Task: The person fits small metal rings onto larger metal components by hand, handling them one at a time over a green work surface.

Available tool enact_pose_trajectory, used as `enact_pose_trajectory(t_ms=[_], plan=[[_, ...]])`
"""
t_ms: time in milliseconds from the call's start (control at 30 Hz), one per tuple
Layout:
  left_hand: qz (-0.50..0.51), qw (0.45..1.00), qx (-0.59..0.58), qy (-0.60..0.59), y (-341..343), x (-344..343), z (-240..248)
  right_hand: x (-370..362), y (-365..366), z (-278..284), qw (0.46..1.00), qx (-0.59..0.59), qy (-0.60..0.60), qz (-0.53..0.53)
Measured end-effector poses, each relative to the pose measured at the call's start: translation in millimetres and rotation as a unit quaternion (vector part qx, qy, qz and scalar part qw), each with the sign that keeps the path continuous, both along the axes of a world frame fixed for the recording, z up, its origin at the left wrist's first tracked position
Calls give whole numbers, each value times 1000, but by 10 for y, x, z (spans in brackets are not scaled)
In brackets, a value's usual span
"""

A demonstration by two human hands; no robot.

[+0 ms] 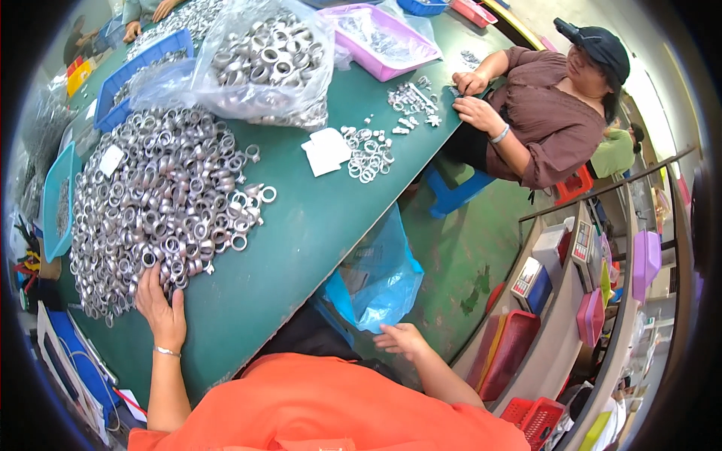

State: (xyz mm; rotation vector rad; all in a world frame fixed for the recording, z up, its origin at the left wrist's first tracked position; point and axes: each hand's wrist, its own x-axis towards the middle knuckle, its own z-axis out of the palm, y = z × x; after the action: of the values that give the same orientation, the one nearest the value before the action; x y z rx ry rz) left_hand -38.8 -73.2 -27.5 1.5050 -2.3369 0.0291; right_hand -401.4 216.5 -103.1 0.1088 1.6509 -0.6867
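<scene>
A big heap of grey metal rings (162, 195) lies on the green table at the left. My left hand (161, 308) is at the near edge of this heap, fingers stretched onto the rings and thumb apart; I see nothing gripped in it. Below the table edge hangs a blue plastic bag (380, 278) with its mouth spread. My right hand (404, 340) is beside the bag's near rim, palm partly turned up and fingers apart, with nothing visible in it. The bag's contents are hard to make out.
A clear bag of rings (274, 56) stands behind the heap, near a blue tray (139, 71) and a pink tray (387, 64). White cards (326, 152) lie mid-table beside small metal parts (368, 154). A co-worker (549, 113) sits across; shelves with scales (530, 282) stand right.
</scene>
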Motion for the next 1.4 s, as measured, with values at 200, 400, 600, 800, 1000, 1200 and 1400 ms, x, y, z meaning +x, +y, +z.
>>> enact_pose_trajectory(t_ms=[200, 400, 600, 800, 1000, 1200, 1400], plan=[[-39, 999, -18, 27, -88, -95, 1, 92, -319, -376, 995, -74, -13, -58], [-12, 999, -15, 42, -31, -51, 12, -75, -1133, -73, 948, -257, 163, -91], [-23, 997, -10, 72, -1, -79, 115, -211, -1713, 121, 909, -357, 213, -43], [-29, 996, 10, 89, -8, -43, 88, -266, -1494, -17, 938, -315, 139, -51], [-41, 990, -19, 134, -10, -35, 3, -130, -1260, -33, 932, -344, 63, -95], [-45, 987, 10, 152, -16, -35, -33, 65, -1502, 485, 771, -405, 474, -128], [-25, 990, 38, 131, -26, -18, 1, 643, -2228, 730, 660, -501, 561, 0]])
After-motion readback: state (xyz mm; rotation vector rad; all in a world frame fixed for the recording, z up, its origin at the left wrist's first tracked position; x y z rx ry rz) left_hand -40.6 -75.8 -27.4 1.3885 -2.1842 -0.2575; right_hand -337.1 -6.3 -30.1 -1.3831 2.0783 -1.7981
